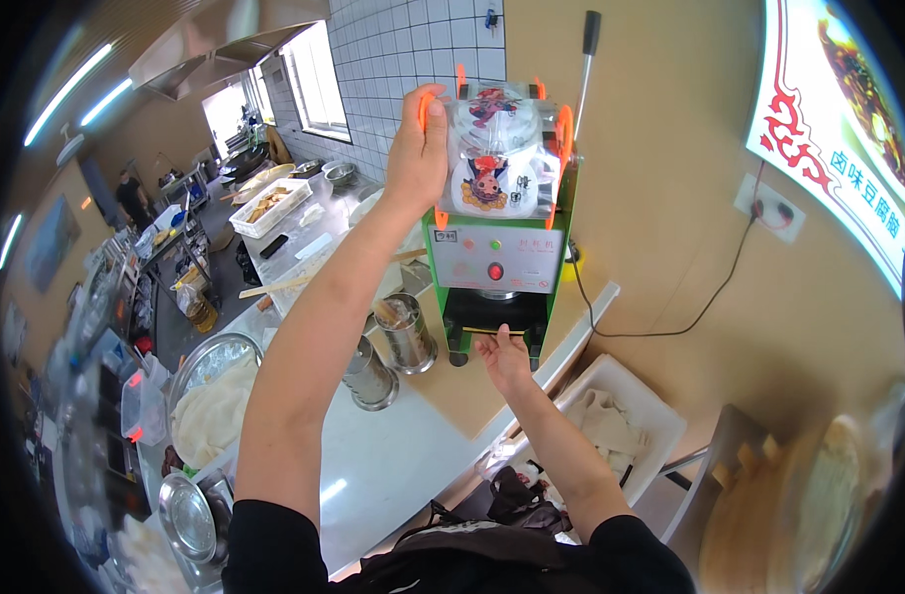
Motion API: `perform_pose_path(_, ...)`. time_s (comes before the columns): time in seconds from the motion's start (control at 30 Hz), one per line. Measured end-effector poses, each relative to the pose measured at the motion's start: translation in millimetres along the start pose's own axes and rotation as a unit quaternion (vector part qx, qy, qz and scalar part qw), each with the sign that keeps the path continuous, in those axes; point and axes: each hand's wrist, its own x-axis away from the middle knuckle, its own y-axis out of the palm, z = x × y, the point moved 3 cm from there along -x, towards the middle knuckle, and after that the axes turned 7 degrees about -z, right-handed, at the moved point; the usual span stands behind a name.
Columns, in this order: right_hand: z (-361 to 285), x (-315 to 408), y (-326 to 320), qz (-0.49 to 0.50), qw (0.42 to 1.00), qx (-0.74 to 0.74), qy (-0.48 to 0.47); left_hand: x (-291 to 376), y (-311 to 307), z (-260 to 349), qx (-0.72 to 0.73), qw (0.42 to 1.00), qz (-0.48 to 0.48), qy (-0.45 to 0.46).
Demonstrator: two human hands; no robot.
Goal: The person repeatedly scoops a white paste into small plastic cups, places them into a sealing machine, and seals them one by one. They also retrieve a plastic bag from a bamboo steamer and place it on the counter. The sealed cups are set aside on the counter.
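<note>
A green cup sealing machine (497, 256) with a silver front panel stands before me against the wall. Printed sealing film (495, 174) runs over its top between orange discs. My left hand (423, 141) has its thumb and fingers around the orange disc (426, 111) at the film's upper left. Low at the machine's front, my right hand (506, 356) reaches palm up to the edge of the dark tray opening (490, 315), its fingers apart; whether they touch the edge is hard to tell. A lever with a black grip (591, 33) rises at the machine's right side.
Two metal canisters (371, 375) (408, 334) stand left of the machine. Further left are a metal bowl (222, 349) with pale cloth and a white basket (270, 208) of food. A white bin (664, 423) sits below at right. A power cord (645, 334) runs to the wall socket. A person (132, 197) stands far back.
</note>
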Motion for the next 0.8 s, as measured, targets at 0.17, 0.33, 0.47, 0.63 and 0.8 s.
perform_pose_path(0.17, -2.8, -11.2, -5.0, 0.005, 1.0, 0.001, -0.001, 1.3, -0.4, -0.7, 0.019, 1.0, -0.01, -0.004)
perform_pose_path(0.33, -3.6, -23.1, -9.2, 0.039, 0.999, 0.025, 0.022, 2.0, -0.2, 0.8, -0.026, 0.999, 0.028, 0.032)
perform_pose_path(0.47, -12.9, 4.8, 2.4, 0.071, 0.986, 0.103, 0.111, 3.4, 0.2, 2.1, -0.019, 0.999, 0.03, 0.015)
perform_pose_path(0.63, -122.1, 68.1, 49.0, 0.072, 0.919, 0.388, 0.022, 5.2, -0.5, 6.3, -0.027, 0.999, 0.047, -0.003)
perform_pose_path(0.8, -331.3, -47.2, 186.8, 0.063, 0.787, 0.484, -0.378, 7.1, 1.3, 10.4, -0.025, 0.997, 0.069, -0.003)
